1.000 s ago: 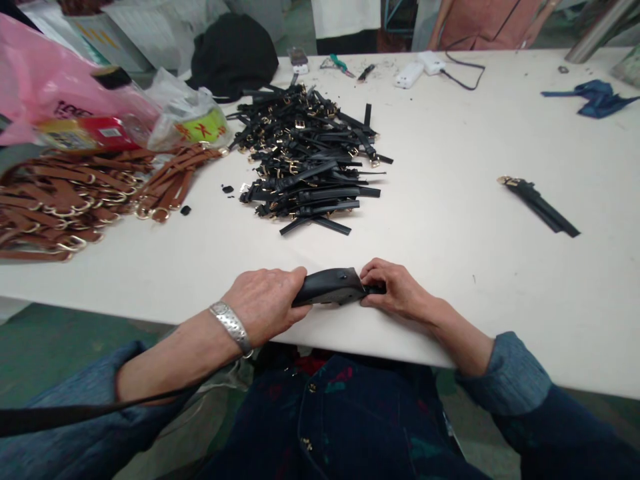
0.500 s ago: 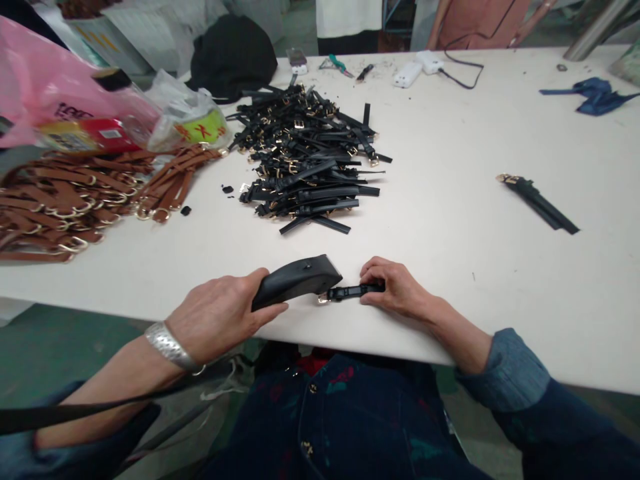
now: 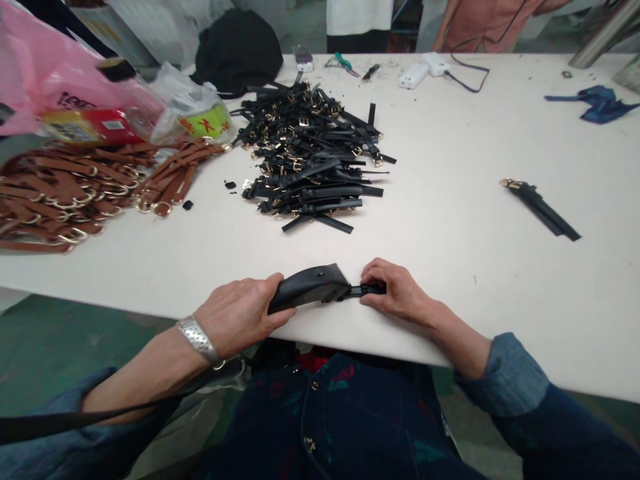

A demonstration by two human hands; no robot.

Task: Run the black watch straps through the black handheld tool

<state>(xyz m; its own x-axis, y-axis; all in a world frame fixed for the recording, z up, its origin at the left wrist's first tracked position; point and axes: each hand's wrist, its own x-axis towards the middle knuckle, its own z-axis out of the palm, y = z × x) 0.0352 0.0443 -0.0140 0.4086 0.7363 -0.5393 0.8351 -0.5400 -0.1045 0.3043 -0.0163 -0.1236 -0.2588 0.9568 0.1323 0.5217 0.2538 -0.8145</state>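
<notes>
Fingers wrapped round a black handheld tool [image 3: 311,285], my left hand [image 3: 240,312] is near the table's front edge. The tool's head covers the buckle end of a small black strap [image 3: 356,291]. My right hand [image 3: 397,290] pinches the other part of that strap, its fingers hiding much of it. Beyond both hands lies a large pile of black straps [image 3: 315,150] with gold buckles. A few black straps [image 3: 543,208] lie together on the right.
Brown straps [image 3: 65,190] are heaped at the left beside a pink bag [image 3: 45,67] and a clear bag [image 3: 187,100]. A black cap [image 3: 239,52], a white device [image 3: 414,75] with a cable and blue cloth [image 3: 595,105] lie farther back. Two people stand across the table.
My left hand has moved right with the tool, whose head now overlaps the strap's buckle end. My right hand has stayed almost in place, still gripping the strap.
</notes>
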